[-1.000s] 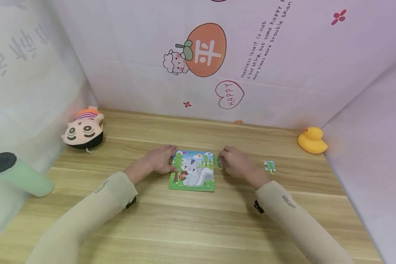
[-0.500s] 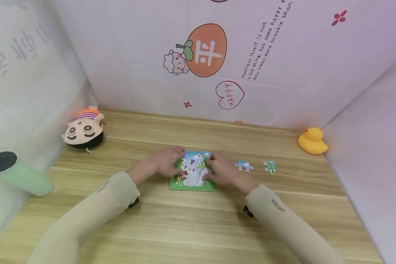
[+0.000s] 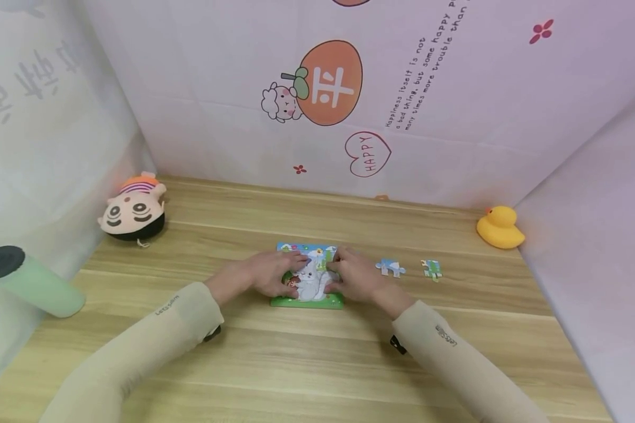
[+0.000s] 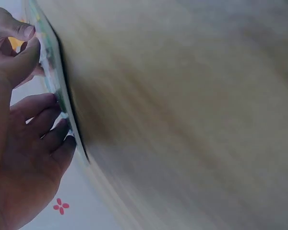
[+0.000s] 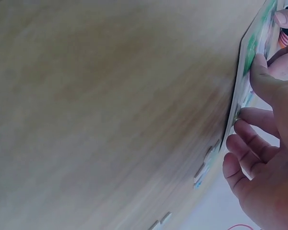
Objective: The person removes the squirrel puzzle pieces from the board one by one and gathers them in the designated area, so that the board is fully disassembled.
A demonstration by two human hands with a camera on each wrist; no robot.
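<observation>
A square squirrel jigsaw puzzle point(image 3: 311, 304) with a green lower edge lies flat on the wooden table between my hands. My left hand point(image 3: 267, 274) reaches over its left side, fingers extended onto the picture and thumb point(image 3: 290, 291) lower down. At the upper right of the board, my right hand point(image 3: 362, 276) holds a green puzzle piece point(image 3: 328, 258) against the picture with curled fingers, partly hiding it. In the right wrist view, the thumb point(image 5: 260, 61) and forefinger point(image 5: 252, 114) meet the puzzle's surface near its edge. The left wrist view catches the left fingers point(image 4: 41, 105) touching the board.
Two loose puzzle pieces lie right of the board, a blue one point(image 3: 390, 267) and a green one point(image 3: 432, 268). A yellow rubber duck point(image 3: 500, 227) sits at the back right. A plush doll point(image 3: 134, 208) and a green bottle point(image 3: 42, 288) lie at the left.
My right hand has moved left from beside the board onto its right side with a green piece, uncovering the blue piece. My left hand has shifted right and slightly down over the picture.
</observation>
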